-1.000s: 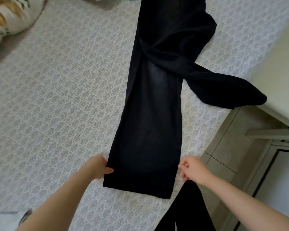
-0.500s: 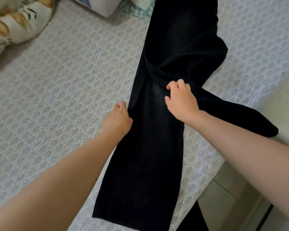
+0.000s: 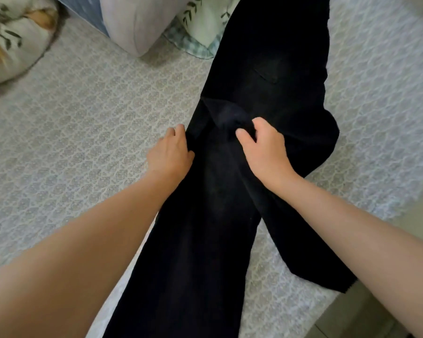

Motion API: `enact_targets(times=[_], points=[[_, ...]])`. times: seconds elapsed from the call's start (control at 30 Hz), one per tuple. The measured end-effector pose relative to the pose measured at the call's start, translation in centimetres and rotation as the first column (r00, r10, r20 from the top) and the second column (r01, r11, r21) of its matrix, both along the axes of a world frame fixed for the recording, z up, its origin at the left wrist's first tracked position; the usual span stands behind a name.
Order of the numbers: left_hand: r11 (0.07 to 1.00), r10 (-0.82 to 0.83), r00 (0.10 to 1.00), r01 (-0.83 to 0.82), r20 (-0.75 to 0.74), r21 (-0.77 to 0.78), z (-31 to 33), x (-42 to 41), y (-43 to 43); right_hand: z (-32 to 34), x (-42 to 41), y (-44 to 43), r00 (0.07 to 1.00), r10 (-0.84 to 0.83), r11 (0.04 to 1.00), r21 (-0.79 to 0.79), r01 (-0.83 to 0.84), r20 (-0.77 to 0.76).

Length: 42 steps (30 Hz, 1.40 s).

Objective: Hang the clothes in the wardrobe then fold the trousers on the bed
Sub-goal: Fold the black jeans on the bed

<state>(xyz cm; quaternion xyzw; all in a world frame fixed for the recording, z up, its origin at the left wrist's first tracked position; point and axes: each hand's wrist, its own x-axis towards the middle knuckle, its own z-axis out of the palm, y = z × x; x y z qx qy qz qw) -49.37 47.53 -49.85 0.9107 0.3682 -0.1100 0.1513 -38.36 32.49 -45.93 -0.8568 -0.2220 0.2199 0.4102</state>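
Observation:
Black trousers (image 3: 269, 69) lie lengthwise on the bed (image 3: 83, 123), waist far from me, one leg running toward me and the other angled off to the right near the bed's edge. My right hand (image 3: 261, 147) pinches a bunched fold of the black fabric at the crotch area between thumb and fingers. My left hand (image 3: 171, 152) rests at the left edge of the near leg, its fingertips curled onto the cloth's border.
The bed cover is grey-white with a lattice pattern. Pillows lie at the head: a leaf-print one (image 3: 13, 37) far left, a pale one (image 3: 134, 23) and a checked-trim one (image 3: 200, 25) beside the trousers' waist. Tiled floor (image 3: 366, 320) shows at the bottom right.
Both hands moved from the trouser hem up to the crotch area. My right hand now pinches a raised fold of fabric; the view has shifted toward the pillows.

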Motion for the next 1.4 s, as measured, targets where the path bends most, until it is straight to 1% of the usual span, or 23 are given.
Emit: enact_targets(times=[0.1, 0.2, 0.23, 0.27, 0.33, 0.37, 0.4, 0.43, 0.47, 0.53, 0.6, 0.63, 0.7, 0.77, 0.9, 1.0, 1.1, 1.17, 1.23, 1.27, 1.3, 1.33, 1.4], points=[[0.994, 0.028, 0.998, -0.023, 0.047, -0.109, 0.2, 2.7, 1.4, 1.4, 1.4, -1.5, 0.968, -0.209, 0.971, 0.092, 0.222, -0.137], [0.962, 0.172, 0.981, -0.148, 0.091, -0.231, 0.1, 4.5, 3.1, 2.1, 1.7, -1.4, 0.943, -0.233, 0.958, 0.113, 0.265, -0.238], [0.918, 0.265, 0.958, -0.215, 0.111, -0.334, -0.1, 4.7, 3.8, 2.3, 1.5, -1.2, 0.949, -0.203, 0.964, 0.122, 0.237, -0.242], [0.844, 0.378, 0.918, -0.29, 0.117, -0.452, -0.2, 4.6, 4.5, 2.5, 1.2, -1.0, 0.958, -0.164, 0.972, 0.125, 0.197, -0.234], [0.643, 0.586, 0.809, -0.438, 0.036, -0.629, -0.5, 3.7, 5.9, 2.5, 0.4, -0.5, 0.974, -0.068, 0.99, 0.109, 0.094, -0.218], [0.554, 0.641, 0.767, -0.496, -0.038, -0.669, -0.7, 2.9, 6.4, 2.4, 0.1, -0.2, 0.975, -0.022, 0.994, 0.095, 0.044, -0.222], [0.498, 0.661, 0.743, -0.537, -0.103, -0.681, -0.9, 2.2, 6.8, 2.1, -0.2, -0.1, 0.973, 0.017, 0.997, 0.076, 0.0, -0.232], [0.489, 0.652, 0.744, -0.558, -0.144, -0.67, -1.1, 1.6, 7.0, 1.7, -0.4, 0.1, 0.967, 0.051, 0.998, 0.042, -0.042, -0.248], [0.527, 0.625, 0.766, -0.556, -0.15, -0.643, -1.2, 1.3, 7.1, 1.3, -0.5, 0.3, 0.96, 0.083, 0.996, -0.007, -0.088, -0.269], [0.683, 0.528, 0.845, -0.483, -0.088, -0.548, -1.0, 1.7, 7.0, 0.9, -0.3, 0.8, 0.948, 0.125, 0.978, -0.127, -0.168, -0.292], [0.808, 0.405, 0.914, -0.362, -0.007, -0.465, -0.3, 3.4, 6.6, 0.8, 0.7, 1.8, 0.961, 0.182, 0.935, -0.266, -0.236, -0.209], [0.838, 0.361, 0.932, -0.31, 0.03, -0.448, 0.1, 4.5, 6.4, 0.8, 1.5, 2.6, 0.962, 0.22, 0.909, -0.324, -0.262, -0.161], [0.85, 0.333, 0.938, -0.257, 0.091, -0.459, 0.5, 7.1, 6.4, 0.8, 3.5, 4.5, 0.961, 0.249, 0.88, -0.386, -0.276, -0.12], [0.877, 0.289, 0.951, -0.216, 0.112, -0.43, 0.4, 9.5, 6.8, 0.3, 5.5, 6.7, 0.962, 0.241, 0.866, -0.418, -0.273, -0.129], [0.96, 0.15, 0.984, -0.121, 0.1, -0.253, -0.1, 13.0, 7.5, -1.5, 8.1, 10.2, 0.941, 0.27, 0.84, -0.428, -0.334, -0.205], [0.979, 0.118, 0.98, -0.087, 0.16, -0.186, -0.3, 14.5, 7.8, -3.0, 8.9, 10.8, 0.913, 0.339, 0.807, -0.429, -0.405, -0.226], [0.96, 0.205, 0.951, -0.15, 0.232, -0.237, -0.3, 15.7, 8.2, -4.5, 9.3, 10.3, 0.942, 0.274, 0.885, -0.333, -0.327, -0.195], [0.893, 0.363, 0.897, -0.258, 0.252, -0.367, -0.5, 16.0, 9.0, -4.9, 9.1, 9.7, 0.955, 0.212, 0.923, -0.278, -0.265, -0.207], [0.757, 0.56, 0.8, -0.39, 0.214, -0.524, -0.9, 15.6, 10.0, -5.0, 8.7, 9.0, 0.956, 0.195, 0.932, -0.262, -0.251, -0.22], [0.696, 0.626, 0.763, -0.451, 0.164, -0.559, -1.0, 15.4, 10.4, -5.1, 8.3, 8.7, 0.952, 0.216, 0.924, -0.271, -0.271, -0.217], [0.669, 0.653, 0.749, -0.498, 0.115, -0.551, -1.2, 15.3, 10.6, -5.1, 8.0, 8.5, 0.945, 0.254, 0.908, -0.287, -0.307, -0.206], [0.696, 0.632, 0.771, -0.522, 0.074, -0.493, -1.4, 15.3, 10.5, -5.2, 7.6, 8.5, 0.934, 0.297, 0.887, -0.306, -0.347, -0.197], [0.843, 0.483, 0.876, -0.459, 0.019, -0.279, -1.3, 15.8, 9.9, -4.9, 6.9, 8.7, 0.913, 0.362, 0.848, -0.34, -0.407, -0.189]])
